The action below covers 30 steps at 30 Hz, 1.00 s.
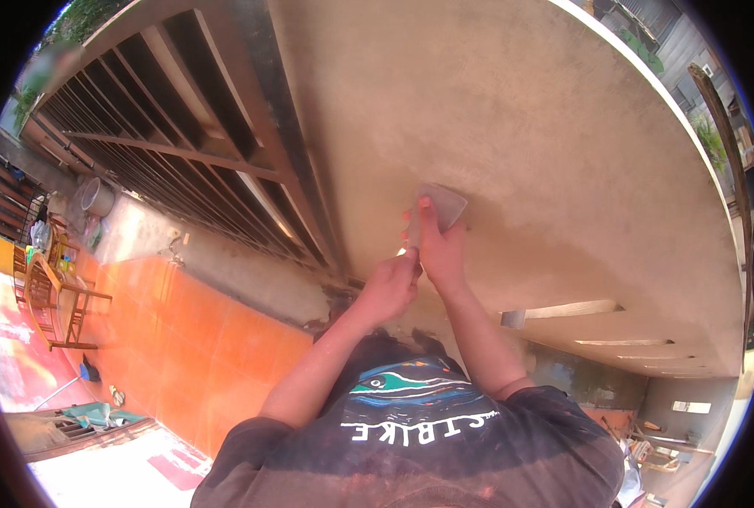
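Observation:
A scraper with a broad grey flat blade (447, 204) lies against a beige plastered wall (512, 110). My right hand (440, 247) is closed round it just below the blade, with a finger stretched along the blade. Lower down, my left hand (391, 286) is closed at the lower end of the scraper, by the right wrist. Most of the handle is hidden in my hands. Around the blade the wall has a darker, smoother patch.
To the left stands a dark barred metal gate (182, 152). Beyond it are an orange tiled floor (182, 339), a wooden chair (59, 296) and a grey bucket (97, 196). Slot openings (571, 310) cut the wall at right. Stacked wooden items (660, 453) sit at lower right.

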### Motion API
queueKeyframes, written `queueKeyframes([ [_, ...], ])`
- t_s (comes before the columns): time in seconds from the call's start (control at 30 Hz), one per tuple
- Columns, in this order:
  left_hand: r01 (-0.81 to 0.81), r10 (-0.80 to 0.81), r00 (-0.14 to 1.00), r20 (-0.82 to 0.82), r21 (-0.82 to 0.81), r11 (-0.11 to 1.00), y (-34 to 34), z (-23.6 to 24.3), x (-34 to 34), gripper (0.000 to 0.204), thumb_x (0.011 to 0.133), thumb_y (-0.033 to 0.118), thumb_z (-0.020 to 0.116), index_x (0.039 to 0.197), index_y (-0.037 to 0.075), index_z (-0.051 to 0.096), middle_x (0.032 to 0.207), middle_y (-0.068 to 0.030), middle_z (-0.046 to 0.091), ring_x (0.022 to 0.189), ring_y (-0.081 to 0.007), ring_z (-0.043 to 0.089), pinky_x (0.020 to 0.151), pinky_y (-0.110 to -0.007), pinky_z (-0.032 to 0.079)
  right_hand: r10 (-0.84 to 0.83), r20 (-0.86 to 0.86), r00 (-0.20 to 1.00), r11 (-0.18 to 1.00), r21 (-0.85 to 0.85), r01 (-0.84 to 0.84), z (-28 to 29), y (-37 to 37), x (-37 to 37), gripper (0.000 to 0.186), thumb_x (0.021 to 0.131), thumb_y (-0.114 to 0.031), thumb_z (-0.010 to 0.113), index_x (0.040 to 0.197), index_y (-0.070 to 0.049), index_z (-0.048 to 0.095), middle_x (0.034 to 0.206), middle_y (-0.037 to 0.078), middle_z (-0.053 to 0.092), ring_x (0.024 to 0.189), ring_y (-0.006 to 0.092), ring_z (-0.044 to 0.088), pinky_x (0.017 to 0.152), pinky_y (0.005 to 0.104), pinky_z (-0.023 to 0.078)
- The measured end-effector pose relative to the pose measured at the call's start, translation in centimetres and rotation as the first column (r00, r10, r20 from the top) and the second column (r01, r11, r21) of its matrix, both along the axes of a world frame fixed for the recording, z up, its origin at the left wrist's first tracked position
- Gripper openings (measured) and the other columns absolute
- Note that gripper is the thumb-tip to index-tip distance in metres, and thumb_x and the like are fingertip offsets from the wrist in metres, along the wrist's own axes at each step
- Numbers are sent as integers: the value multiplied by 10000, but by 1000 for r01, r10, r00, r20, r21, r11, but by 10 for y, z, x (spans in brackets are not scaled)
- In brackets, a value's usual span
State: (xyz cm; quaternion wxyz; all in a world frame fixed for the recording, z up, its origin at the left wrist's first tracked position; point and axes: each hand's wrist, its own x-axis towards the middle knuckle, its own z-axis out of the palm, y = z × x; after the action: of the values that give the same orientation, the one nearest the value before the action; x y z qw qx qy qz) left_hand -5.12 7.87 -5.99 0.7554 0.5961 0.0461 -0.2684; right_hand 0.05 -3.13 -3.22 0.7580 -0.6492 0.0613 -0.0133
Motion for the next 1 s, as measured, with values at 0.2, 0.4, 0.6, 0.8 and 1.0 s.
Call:
queueKeyframes([
  [0.2, -16, 12, 998, 64, 69, 997, 0, -28, -4, 460, 1039, 482, 322, 810, 96, 425, 558, 17, 384, 423, -78, 350, 385, -244, 291, 27, 7, 1000, 999, 48, -27, -33, -3, -6, 319, 979, -318, 577, 1037, -5, 600, 854, 81, 664, 676, 135, 628, 556, 282, 505],
  [0.4, 34, -37, 993, 115, 32, 999, 8, -39, -39, 405, 1042, 438, 336, 946, 70, 476, 647, 10, 444, 489, -71, 395, 437, -228, 337, 337, -30, 941, 941, -35, -338, -64, -24, -58, 368, 1007, -331, 522, 1169, -12, 604, 930, 64, 674, 801, 125, 629, 640, 274, 509],
  [0.6, 105, -109, 991, 73, 58, 993, 27, -45, -85, 276, 1043, 262, 384, 1116, 23, 502, 780, -18, 519, 631, -69, 482, 576, -228, 417, 548, -230, 804, 836, 196, -513, -81, -22, -112, 395, 1055, -344, 388, 1151, -25, 600, 1036, 91, 663, 921, 136, 612, 739, 279, 508],
  [0.8, -214, 100, 936, 337, 319, 923, 54, -27, -44, 289, 1051, 239, 406, 1068, -5, 559, 957, -72, 632, 933, -164, 589, 872, -301, 462, 137, -38, 990, 975, 184, -128, -58, -7, -92, 427, 1059, -381, 355, 905, -28, 539, 826, 80, 611, 754, 153, 617, 705, 307, 525],
  [1.0, 40, -166, 821, 546, 236, 971, 57, 15, 26, 304, 1055, 275, 402, 1071, 12, 553, 890, -63, 613, 844, -143, 600, 772, -274, 498, 142, -104, 984, 894, 440, -83, -32, 14, -83, 398, 1050, -379, 384, 862, -47, 500, 714, 64, 545, 630, 151, 581, 603, 310, 535],
])
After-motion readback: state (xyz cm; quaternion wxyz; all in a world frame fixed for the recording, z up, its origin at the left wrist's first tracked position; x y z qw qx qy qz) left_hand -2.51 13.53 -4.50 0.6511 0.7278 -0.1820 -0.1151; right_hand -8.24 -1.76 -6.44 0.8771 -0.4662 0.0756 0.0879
